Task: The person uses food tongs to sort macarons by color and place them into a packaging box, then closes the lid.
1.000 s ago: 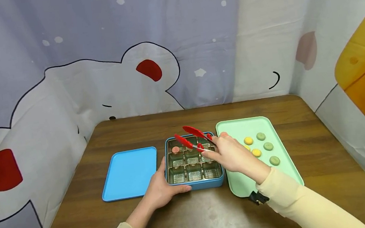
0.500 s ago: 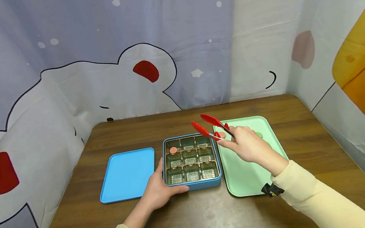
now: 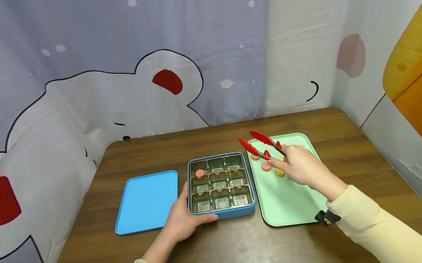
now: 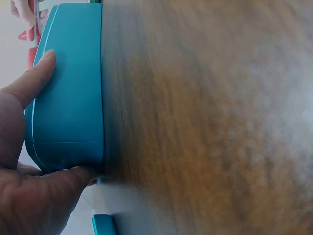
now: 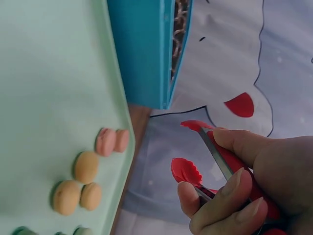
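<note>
My left hand [image 3: 183, 220] holds the near left corner of a blue box [image 3: 227, 213], thumb along its front wall and fingers at its left side. The metallic insert divides the box into several square compartments. A pink macaron [image 3: 199, 173] sits in the far left one. Above the light green tray [image 3: 290, 211], my right hand [image 3: 305, 166] grips red-tipped tongs [image 3: 252, 145], their two tips spread apart with nothing between. On the tray below them lie pink macarons [image 5: 105, 142] and yellow macarons [image 5: 66, 197]; the hand hides some others in the head view.
A flat blue lid [image 3: 147, 202] lies left of the box on the wooden table [image 3: 231, 253]. The tray stands close to the box's right side. Green macarons [image 5: 23, 231] show at the edge of the right wrist view. A printed curtain [image 3: 115, 103] hangs behind the table.
My right hand has carried the tongs rightward from over the box to over the green tray, and their tips remain apart. The left hand stays on the box.
</note>
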The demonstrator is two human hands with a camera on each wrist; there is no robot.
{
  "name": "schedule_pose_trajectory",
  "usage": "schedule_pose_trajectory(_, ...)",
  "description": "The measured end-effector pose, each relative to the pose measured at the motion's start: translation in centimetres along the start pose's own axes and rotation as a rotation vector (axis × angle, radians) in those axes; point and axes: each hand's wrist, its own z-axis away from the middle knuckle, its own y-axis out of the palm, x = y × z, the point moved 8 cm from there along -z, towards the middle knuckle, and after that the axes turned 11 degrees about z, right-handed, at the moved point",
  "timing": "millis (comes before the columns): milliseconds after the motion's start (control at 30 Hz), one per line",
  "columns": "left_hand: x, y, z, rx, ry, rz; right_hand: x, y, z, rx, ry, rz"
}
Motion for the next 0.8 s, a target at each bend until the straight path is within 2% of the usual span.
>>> schedule_pose_trajectory(333, 0.2, -0.1, 0.0, -0.006, -0.016, 0.0, -1.5, 1.0, 0.1, -0.008, -0.01, 0.061)
schedule_pose_trajectory(600, 0.0, 0.0, 0.0, 0.003, 0.002, 0.014, -2.1, 2.0, 0.0, 0.022, -0.003, 0.06)
schedule_pose_trajectory(800, 0.1, 0.0, 0.0, 0.0, -0.011, 0.012, -2.5, 2.7, -0.1, 0.036, 0.005, 0.082)
